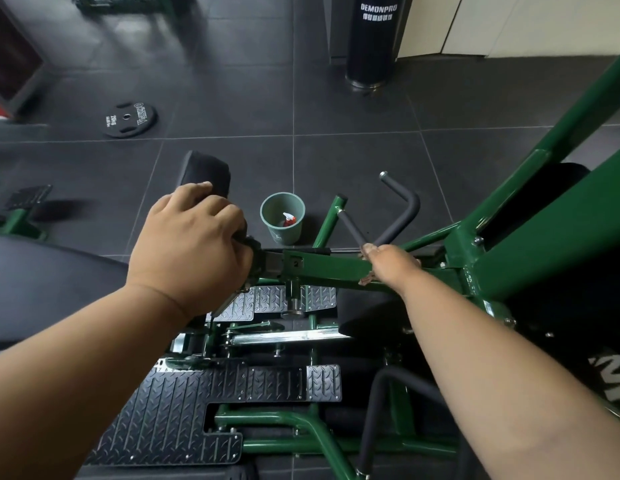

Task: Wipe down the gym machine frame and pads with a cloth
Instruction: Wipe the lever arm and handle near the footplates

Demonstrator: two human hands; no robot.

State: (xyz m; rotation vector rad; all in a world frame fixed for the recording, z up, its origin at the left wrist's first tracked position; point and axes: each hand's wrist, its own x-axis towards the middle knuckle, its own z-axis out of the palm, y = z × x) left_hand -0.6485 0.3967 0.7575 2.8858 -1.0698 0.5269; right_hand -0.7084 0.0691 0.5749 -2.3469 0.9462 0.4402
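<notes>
The green machine frame [530,244] runs from the right to the centre, ending in a horizontal green bar [322,268]. My left hand [189,244] grips the near end of a black roller pad [206,169] where it joins that bar, fingers curled over it. My right hand [391,266] is wrapped round the green bar further right. Small scraps of a brownish cloth [366,280] show under its palm; the remainder of the cloth is hidden. A large black seat pad [42,282] lies at the left.
A green bucket [283,216] holding a spray bottle [288,220] stands on the dark floor tiles beyond the bar. Black foam handles [404,206] stick up right of it. Checker-plate footplates [170,410] lie below. A weight plate [130,120] and a black cylinder [372,39] stand farther off.
</notes>
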